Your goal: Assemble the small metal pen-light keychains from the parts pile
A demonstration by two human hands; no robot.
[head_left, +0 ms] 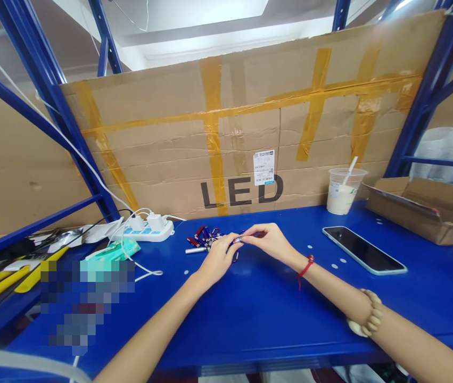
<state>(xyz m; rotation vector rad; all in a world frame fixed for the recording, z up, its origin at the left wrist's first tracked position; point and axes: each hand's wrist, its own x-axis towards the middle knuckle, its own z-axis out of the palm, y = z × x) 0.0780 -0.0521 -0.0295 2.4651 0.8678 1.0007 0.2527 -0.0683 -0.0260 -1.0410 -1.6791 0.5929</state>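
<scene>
Both my hands meet at the middle of the blue table (258, 308). My left hand (218, 259) and my right hand (269, 240) pinch the two ends of one small blue keychain flashlight (238, 240) with a silver tip. Just left of the hands lies a little pile of similar small red, blue and silver flashlights (202, 238). A red cord circles my right wrist, and a beaded bracelet sits further up that arm.
A phone (364, 250) lies face up to the right. A plastic cup with a straw (344, 190) stands behind it, beside an open cardboard box (426, 210). A white power strip (148, 229) with chargers and cables sits at left. A taped cardboard wall (250, 133) closes the back.
</scene>
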